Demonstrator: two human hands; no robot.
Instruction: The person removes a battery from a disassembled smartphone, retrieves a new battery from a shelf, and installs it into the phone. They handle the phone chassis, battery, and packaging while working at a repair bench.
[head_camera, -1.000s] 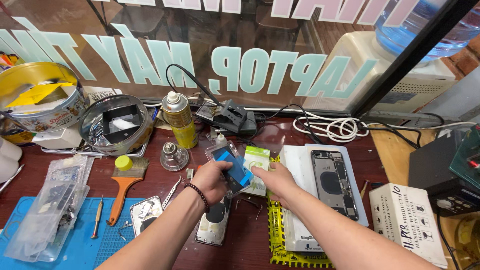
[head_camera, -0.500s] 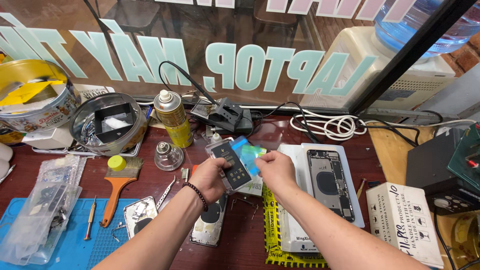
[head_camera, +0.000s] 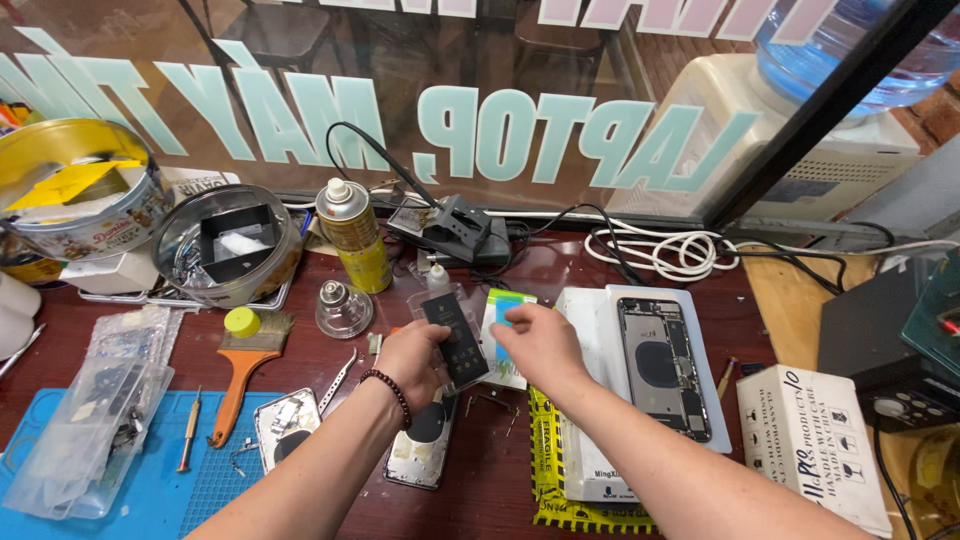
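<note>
Hands meet over the middle of the dark red wooden desk (head_camera: 330, 350). The left hand (head_camera: 415, 360), with a dark bead bracelet (head_camera: 388, 392) at the wrist, holds a flat black rectangular phone battery in a clear plastic sleeve (head_camera: 452, 338); its fingers are clamped on the lower edge, and the battery stands tilted above the desk surface. The right hand (head_camera: 540, 345) rests its fingers, drawn together, on a flat white card with green and blue edging (head_camera: 503, 305) just right of the battery; whether it grips the card cannot be told.

Below the left hand, an opened silver phone shell (head_camera: 425, 440) lies flat on the desk. A second opened phone housing with exposed dark internals (head_camera: 662, 365) lies on a white rectangular tray (head_camera: 590, 310) right of the right hand. A yellow perforated mat (head_camera: 560, 480) sits under the tray's near end.

Toward the far edge stand a yellow spray can with a white cap (head_camera: 352, 232) and a small clear glass bottle (head_camera: 342, 306). An orange-handled flat brush (head_camera: 240, 375) lies left of centre, next to a blue work mat (head_camera: 150, 490) at the near left corner.
</note>
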